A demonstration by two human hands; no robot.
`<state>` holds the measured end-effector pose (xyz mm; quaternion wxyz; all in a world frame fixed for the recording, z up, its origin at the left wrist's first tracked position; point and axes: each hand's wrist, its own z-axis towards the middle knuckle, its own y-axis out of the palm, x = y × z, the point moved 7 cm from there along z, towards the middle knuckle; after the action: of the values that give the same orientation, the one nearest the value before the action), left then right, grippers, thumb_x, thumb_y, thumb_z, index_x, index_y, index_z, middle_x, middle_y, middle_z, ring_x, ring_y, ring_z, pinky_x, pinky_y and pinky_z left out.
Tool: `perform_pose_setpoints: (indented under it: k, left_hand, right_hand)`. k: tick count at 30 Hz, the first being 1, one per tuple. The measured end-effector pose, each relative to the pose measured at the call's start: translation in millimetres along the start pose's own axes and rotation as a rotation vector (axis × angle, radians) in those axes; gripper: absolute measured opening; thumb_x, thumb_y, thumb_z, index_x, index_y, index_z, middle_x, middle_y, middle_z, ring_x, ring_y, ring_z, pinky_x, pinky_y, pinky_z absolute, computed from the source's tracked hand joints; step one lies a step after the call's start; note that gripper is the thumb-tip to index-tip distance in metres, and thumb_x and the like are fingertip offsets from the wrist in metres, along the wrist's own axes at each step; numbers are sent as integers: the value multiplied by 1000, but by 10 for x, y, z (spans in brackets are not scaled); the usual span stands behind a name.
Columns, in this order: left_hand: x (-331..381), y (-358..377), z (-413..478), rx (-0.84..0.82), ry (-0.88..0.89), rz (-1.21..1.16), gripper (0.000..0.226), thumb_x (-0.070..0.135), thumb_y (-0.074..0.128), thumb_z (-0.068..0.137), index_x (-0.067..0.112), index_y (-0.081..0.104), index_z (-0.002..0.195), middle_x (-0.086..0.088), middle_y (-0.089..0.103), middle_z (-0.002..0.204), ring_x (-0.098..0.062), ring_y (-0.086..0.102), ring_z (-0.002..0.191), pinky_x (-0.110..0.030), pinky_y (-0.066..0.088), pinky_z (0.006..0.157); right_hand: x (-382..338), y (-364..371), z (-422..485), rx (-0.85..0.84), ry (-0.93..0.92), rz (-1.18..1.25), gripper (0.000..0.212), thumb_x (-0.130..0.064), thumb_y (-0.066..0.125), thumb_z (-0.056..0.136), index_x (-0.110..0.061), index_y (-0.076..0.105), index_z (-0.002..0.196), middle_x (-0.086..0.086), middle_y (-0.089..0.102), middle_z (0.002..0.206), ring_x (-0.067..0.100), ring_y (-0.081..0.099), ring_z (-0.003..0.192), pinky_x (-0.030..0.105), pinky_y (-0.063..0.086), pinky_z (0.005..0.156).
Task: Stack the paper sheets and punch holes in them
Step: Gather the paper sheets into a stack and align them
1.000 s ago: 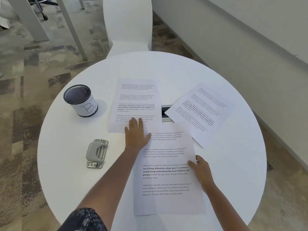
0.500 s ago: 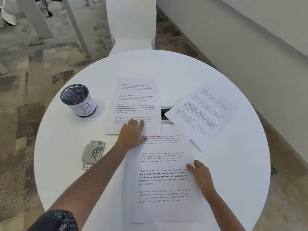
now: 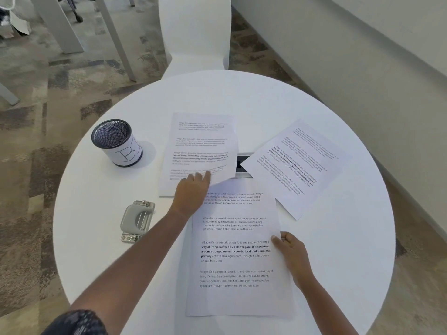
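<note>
Barely started: pinched far sheet's lifted corner w/ L hand, gripped near sheet's edge w/ R hand; left third sheet apart, punch untouched.

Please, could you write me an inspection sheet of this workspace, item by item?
Surface: round white table, three sheets spread on it.
Job's things: far sheet, near corner lifted; near sheet; right sheet, slanted; hole punch, untouched.
Clutter: mesh cup marked B.
Grips: left hand on far sheet, hold unclear; right hand holds near sheet's right edge.
Cables: nothing seen; a slot in the table centre.
Surroundings: white chair, carpet, wall.
</note>
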<state>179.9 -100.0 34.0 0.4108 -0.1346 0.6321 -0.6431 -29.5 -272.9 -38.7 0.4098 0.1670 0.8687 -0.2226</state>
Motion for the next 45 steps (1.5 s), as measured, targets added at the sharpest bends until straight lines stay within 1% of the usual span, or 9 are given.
perform_pose_setpoints:
  k: [6,11,16,23,31,35,38,42,45]
  left_hand:
    - [718,-326,-563,214,218,-260,40,26,51,74,7,68,105,-9,72,100,-18,65,69,-23,50,47]
    - [1135,-289,-943,57,363,-392,50,45,39,81,14,65,109,-3,70,103,-15,64,72,-20,49,53]
    - [992,-310,-917,54,297,-561,55,56,36,84,15,66,105,-4,70,102,-19,65,76,-21,50,59]
    - [49,-32,-751,22,-596,-828,49,19,56,88,2,43,132,-24,45,136,-36,42,126,-46,38,102]
    - [-62,428,-856,-239,-1082,-1841,31,11,57,89,3,51,119,-20,63,111,-30,63,99,-39,49,90]
    - [-52,408,-771,-189,-1035,-2205,29,-11,47,86,-3,51,114,-14,62,100,-24,65,83,-37,52,82]
    - [-245,465,-772,-52,-1181,-2126,28,-9,50,86,2,52,112,-9,62,92,-23,59,80,-38,48,83]
    - [-380,542,-804,-5,-1300,-2171,21,-4,49,89,8,53,106,-6,61,92,-20,59,80,-33,56,70]
    - [-387,577,-795,-53,-1293,-2218,22,-1,47,91,8,51,111,-7,60,98,-20,59,85,-37,54,77]
  right_hand:
    - [-43,-6,-10,33,12,-49,35,-30,43,95,-10,51,68,2,55,67,23,48,64,27,36,55]
    - [-81,49,2,-14,123,27,55,-54,29,93,-14,67,91,8,71,86,24,65,80,28,46,62]
    - [-183,93,36,-12,27,-41,22,-16,60,86,-2,62,102,18,70,97,26,65,79,38,53,76]
    - [-228,111,-39,-107,-18,107,22,-3,53,89,-11,57,110,18,68,103,32,67,84,41,56,78]
    - [-318,220,-35,-262,4,270,22,-12,51,92,-17,61,110,6,72,102,27,68,91,41,54,84]
    - [-581,54,89,49,-272,-223,22,-17,45,95,-22,65,89,-4,65,83,19,56,79,31,48,74]
    - [-789,-39,145,246,-497,-499,26,-14,44,95,-10,58,116,11,59,122,24,50,117,38,37,100]
    - [-694,-21,369,109,-388,-972,51,-34,32,98,-19,20,145,3,15,157,21,4,145,52,16,112]
    - [-537,-63,400,23,-344,-1177,52,-40,26,98,-24,13,146,-3,7,158,19,-2,145,54,10,113]
